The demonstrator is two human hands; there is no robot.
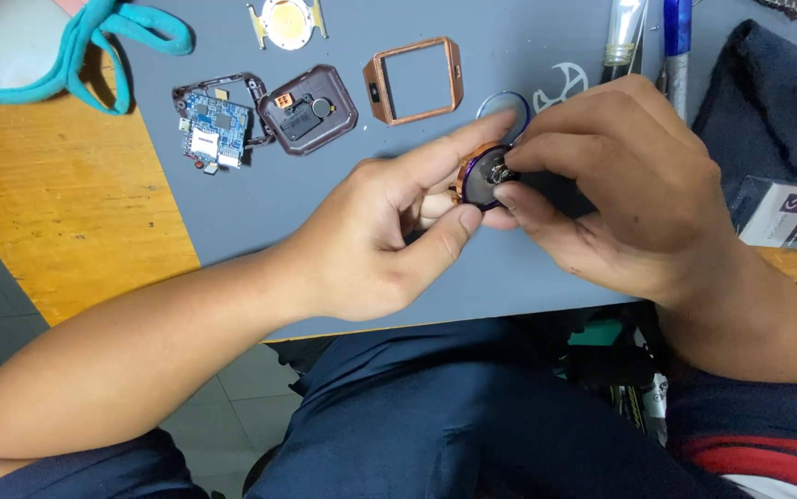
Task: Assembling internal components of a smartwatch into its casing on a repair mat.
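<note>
Grey work mat (260,222), covering the wooden table (66,185). Left hand (371,245) and right hand (620,199), both pinched on the round watch case (483,177), just right of mat centre. Teal strap (94,46), at 10 o'clock from the case. Dark back cover (309,108) and blue circuit board (214,125), also 10 o'clock. Copper square bezel (414,80), at 11 o'clock. Round glass lens (504,103), at 12 o'clock, just beside the case.

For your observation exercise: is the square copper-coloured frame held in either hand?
No, the copper-coloured frame lies on the grey mat, while both hands hold a small round part.
</note>
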